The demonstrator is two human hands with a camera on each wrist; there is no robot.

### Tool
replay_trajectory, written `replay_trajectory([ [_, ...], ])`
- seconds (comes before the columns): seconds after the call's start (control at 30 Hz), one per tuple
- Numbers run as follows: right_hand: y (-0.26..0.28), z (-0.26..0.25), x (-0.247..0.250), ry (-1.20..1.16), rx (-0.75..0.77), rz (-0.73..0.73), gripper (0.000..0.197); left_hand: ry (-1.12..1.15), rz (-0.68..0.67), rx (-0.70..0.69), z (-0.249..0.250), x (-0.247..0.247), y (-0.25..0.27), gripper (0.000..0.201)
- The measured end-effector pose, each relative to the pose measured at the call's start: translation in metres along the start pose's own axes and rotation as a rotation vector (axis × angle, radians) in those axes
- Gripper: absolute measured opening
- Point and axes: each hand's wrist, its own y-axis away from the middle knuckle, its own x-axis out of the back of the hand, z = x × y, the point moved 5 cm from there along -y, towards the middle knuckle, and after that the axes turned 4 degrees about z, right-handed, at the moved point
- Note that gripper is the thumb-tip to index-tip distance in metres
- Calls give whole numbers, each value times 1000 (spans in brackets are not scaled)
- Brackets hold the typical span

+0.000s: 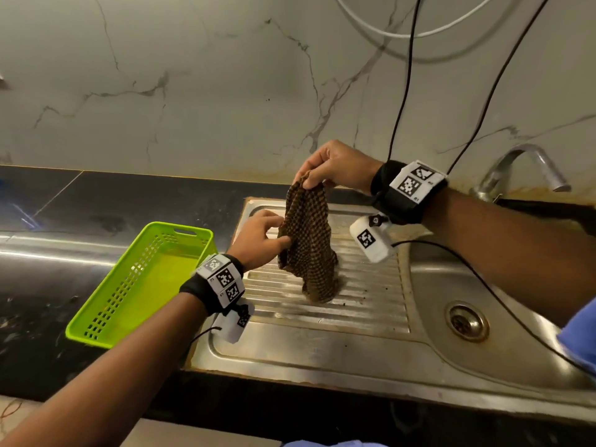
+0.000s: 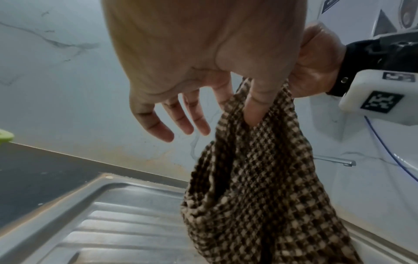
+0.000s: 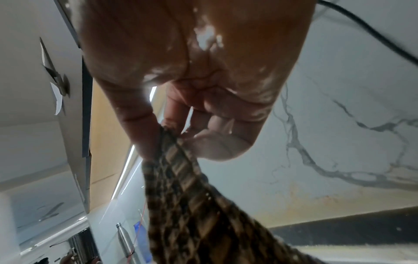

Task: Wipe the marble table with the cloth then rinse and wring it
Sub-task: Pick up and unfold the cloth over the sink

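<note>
A brown checkered cloth (image 1: pixel 308 240) hangs over the ribbed steel drainboard (image 1: pixel 364 304). My right hand (image 1: pixel 325 172) pinches the cloth's top edge between thumb and fingers. In the right wrist view the wet right hand (image 3: pixel 172 132) shows that pinch on the cloth (image 3: pixel 203 205). Lower down, my left hand (image 1: pixel 274 233) pinches the cloth's left side with thumb and forefinger. In the left wrist view the left hand (image 2: pixel 237 107) has its other fingers spread and relaxed beside the cloth (image 2: pixel 260 187).
A green plastic basket (image 1: pixel 106 321) stands on the dark counter (image 1: pixel 42 285) left of the drainboard. The sink basin with its drain (image 1: pixel 467 321) lies at the right under a steel tap (image 1: pixel 522 166). A veined marble wall (image 1: pixel 193 91) rises behind. Cables (image 1: pixel 403 91) hang above.
</note>
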Motion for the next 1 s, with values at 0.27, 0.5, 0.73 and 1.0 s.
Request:
replay_trajectory([
  [0.27,10,34,44,102,-91,-76,17,-157,-58,-14,-9,7,-1,24],
  [0.5,8,40,51,100,-116,-4,18,-71,-31,-146,1,-11,4,11],
  [0.73,3,46,62,73,-190,65,23,166,116,-49,0,-19,2,21],
  [1.0,2,61,62,235,-225,99,28,-334,-18,-164,6,-14,5,36],
])
